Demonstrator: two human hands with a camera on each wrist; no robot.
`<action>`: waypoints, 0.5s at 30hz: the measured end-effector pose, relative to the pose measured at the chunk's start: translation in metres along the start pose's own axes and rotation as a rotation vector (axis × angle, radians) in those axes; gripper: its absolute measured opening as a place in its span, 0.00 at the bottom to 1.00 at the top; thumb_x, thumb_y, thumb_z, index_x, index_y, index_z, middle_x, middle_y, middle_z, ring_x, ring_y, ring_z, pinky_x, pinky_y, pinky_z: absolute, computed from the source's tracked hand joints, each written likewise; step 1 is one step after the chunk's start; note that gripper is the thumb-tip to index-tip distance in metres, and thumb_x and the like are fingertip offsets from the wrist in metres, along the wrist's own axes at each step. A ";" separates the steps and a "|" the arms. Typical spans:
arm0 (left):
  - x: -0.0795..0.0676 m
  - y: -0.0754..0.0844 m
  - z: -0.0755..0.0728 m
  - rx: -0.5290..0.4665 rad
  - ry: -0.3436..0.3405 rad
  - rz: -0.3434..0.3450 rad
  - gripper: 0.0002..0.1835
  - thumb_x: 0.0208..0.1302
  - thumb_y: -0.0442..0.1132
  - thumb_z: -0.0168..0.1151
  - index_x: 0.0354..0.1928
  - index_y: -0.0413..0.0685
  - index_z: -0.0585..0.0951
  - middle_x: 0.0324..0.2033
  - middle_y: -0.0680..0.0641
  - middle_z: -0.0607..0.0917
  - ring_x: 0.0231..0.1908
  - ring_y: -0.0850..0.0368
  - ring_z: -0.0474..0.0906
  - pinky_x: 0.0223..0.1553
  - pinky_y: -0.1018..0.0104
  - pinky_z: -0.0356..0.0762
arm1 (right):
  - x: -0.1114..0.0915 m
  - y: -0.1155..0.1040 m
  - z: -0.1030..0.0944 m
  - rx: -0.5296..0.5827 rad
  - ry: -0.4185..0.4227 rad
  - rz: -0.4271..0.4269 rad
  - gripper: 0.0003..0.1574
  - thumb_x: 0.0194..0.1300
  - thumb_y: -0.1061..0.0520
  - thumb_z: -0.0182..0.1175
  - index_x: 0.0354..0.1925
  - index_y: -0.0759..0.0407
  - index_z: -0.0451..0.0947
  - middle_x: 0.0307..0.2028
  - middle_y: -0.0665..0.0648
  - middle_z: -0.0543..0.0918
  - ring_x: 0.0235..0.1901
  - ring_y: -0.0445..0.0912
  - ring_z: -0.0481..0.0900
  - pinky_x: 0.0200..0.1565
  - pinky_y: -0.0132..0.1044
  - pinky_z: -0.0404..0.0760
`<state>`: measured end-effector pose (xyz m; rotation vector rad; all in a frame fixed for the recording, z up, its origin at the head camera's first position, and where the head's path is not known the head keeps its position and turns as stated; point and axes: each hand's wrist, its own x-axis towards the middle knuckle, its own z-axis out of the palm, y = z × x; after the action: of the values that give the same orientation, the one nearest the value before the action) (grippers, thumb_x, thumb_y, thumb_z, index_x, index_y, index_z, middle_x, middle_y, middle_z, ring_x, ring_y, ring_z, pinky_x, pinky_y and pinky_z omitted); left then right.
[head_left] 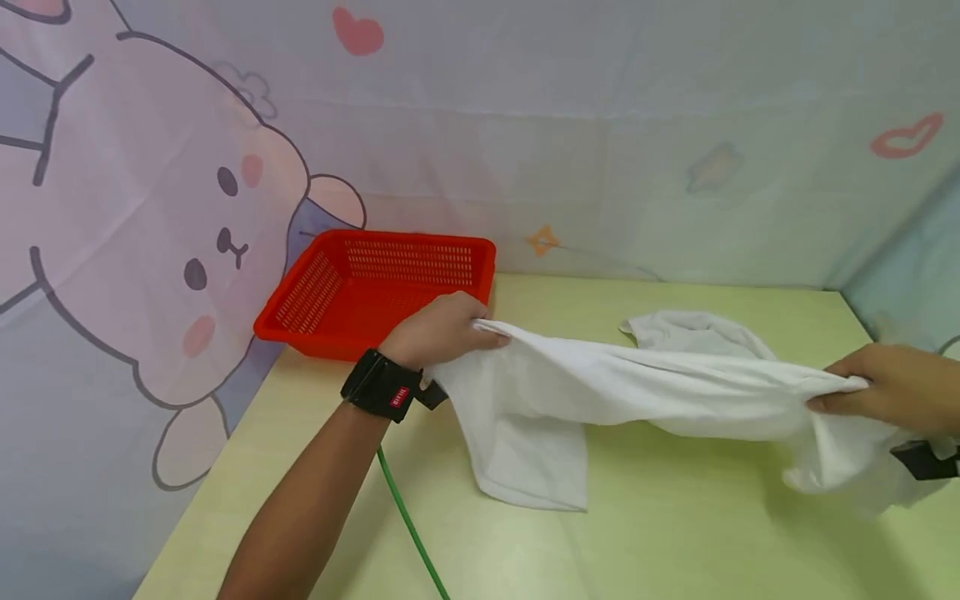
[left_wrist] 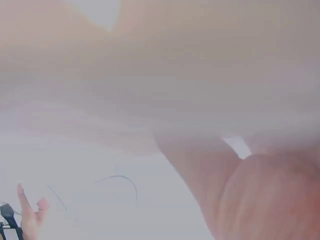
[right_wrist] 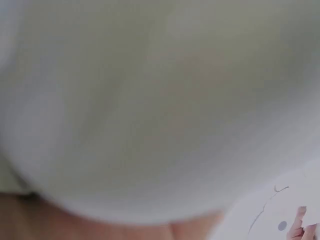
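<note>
A white cloth garment (head_left: 645, 387) is stretched between both hands above the table, sagging a little in the middle. My left hand (head_left: 442, 329) pinches one edge between thumb and fingers, and a sleeve-like flap hangs below it. At the far right my right hand (head_left: 892, 387) grips the other end, with loose cloth bunched under it. Behind the stretched part, more white fabric (head_left: 697, 329) lies curved on the table. Blurred cloth (left_wrist: 150, 75) fills the upper left wrist view, and blurred cloth (right_wrist: 160, 110) covers most of the right wrist view.
A red plastic basket (head_left: 390, 292) with slotted sides stands at the back left, right behind my left hand. A green cord (head_left: 408, 508) runs along the pale table (head_left: 675, 533) toward the front. A printed curtain (head_left: 600, 150) hangs behind the table.
</note>
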<state>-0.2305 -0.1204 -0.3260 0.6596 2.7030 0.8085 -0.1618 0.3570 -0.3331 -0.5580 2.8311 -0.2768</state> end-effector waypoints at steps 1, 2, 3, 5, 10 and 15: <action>0.003 -0.001 0.002 -0.011 0.033 0.003 0.10 0.53 0.51 0.64 0.28 0.54 0.82 0.19 0.51 0.80 0.23 0.55 0.75 0.24 0.64 0.74 | 0.002 0.001 0.000 -0.037 0.051 0.009 0.14 0.54 0.42 0.62 0.31 0.49 0.82 0.27 0.45 0.81 0.23 0.35 0.72 0.25 0.34 0.71; 0.006 -0.002 0.004 -0.016 0.061 0.007 0.09 0.53 0.50 0.64 0.28 0.54 0.83 0.19 0.52 0.80 0.23 0.55 0.75 0.24 0.64 0.74 | 0.004 0.001 0.000 -0.063 0.099 0.028 0.14 0.53 0.41 0.62 0.31 0.49 0.81 0.27 0.46 0.81 0.23 0.37 0.72 0.25 0.36 0.71; 0.008 -0.003 0.005 -0.013 0.082 0.010 0.08 0.53 0.49 0.65 0.28 0.55 0.84 0.19 0.52 0.80 0.24 0.55 0.75 0.24 0.64 0.74 | 0.004 0.002 -0.001 -0.083 0.148 0.038 0.13 0.53 0.42 0.63 0.31 0.48 0.81 0.26 0.46 0.80 0.22 0.38 0.71 0.25 0.36 0.70; 0.011 -0.005 0.007 -0.012 0.108 0.008 0.06 0.54 0.47 0.65 0.29 0.56 0.85 0.19 0.53 0.80 0.24 0.55 0.74 0.24 0.64 0.73 | 0.004 0.002 -0.001 -0.105 0.241 0.029 0.10 0.52 0.43 0.65 0.29 0.45 0.80 0.24 0.45 0.79 0.21 0.38 0.70 0.24 0.36 0.68; 0.014 -0.009 0.007 -0.109 0.228 0.008 0.10 0.57 0.51 0.61 0.27 0.55 0.83 0.17 0.52 0.75 0.23 0.55 0.71 0.22 0.65 0.70 | -0.002 -0.001 -0.003 -0.055 0.411 -0.015 0.10 0.46 0.49 0.70 0.29 0.40 0.80 0.24 0.42 0.79 0.20 0.32 0.67 0.22 0.30 0.66; 0.011 -0.001 0.003 -0.386 0.290 0.184 0.15 0.60 0.57 0.55 0.30 0.54 0.76 0.25 0.49 0.75 0.25 0.53 0.75 0.23 0.60 0.76 | -0.012 -0.005 -0.005 0.119 0.337 -0.044 0.09 0.50 0.54 0.67 0.34 0.48 0.82 0.26 0.40 0.80 0.20 0.33 0.71 0.22 0.28 0.69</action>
<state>-0.2394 -0.1143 -0.3297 0.7519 2.6321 1.5295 -0.1505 0.3579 -0.3252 -0.5980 3.0972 -0.5948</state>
